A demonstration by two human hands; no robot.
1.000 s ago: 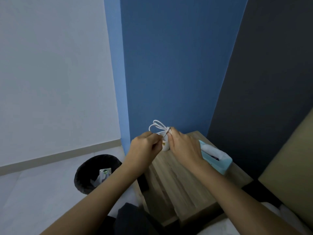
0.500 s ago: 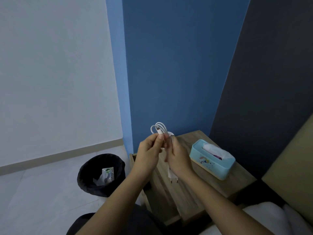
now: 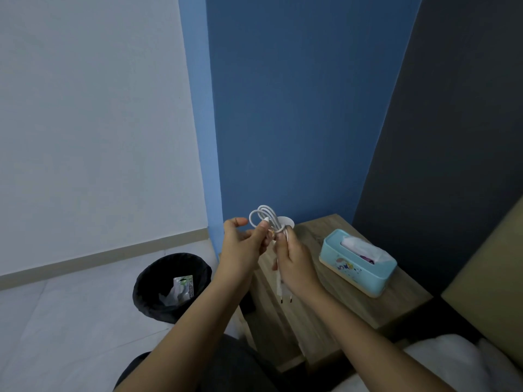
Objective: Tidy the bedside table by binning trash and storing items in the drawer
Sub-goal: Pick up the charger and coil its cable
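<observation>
I hold a white phone charger over the wooden bedside table (image 3: 334,304). Its coiled white cable (image 3: 266,216) loops above my hands. My right hand (image 3: 294,264) grips the coil and the white plug adapter (image 3: 283,290), whose two pins point down. My left hand (image 3: 240,250) pinches the cable's end by the coil, with its other fingers spread. A light blue tissue box (image 3: 358,264) with a white tissue sticking out stands on the table to the right. A black bin (image 3: 172,287) with wrappers inside sits on the floor at the left.
A white round object (image 3: 287,221) is partly hidden behind the coil at the table's back edge. Blue and dark walls rise behind the table. A bed with white bedding (image 3: 441,360) and a tan headboard (image 3: 486,281) lies at the right. My dark-clothed lap (image 3: 226,366) is below.
My hands have lifted the charger off the table and turned it, so the adapter now hangs with pins down. My left hand's fingers have spread apart. The tissue box has come fully into view.
</observation>
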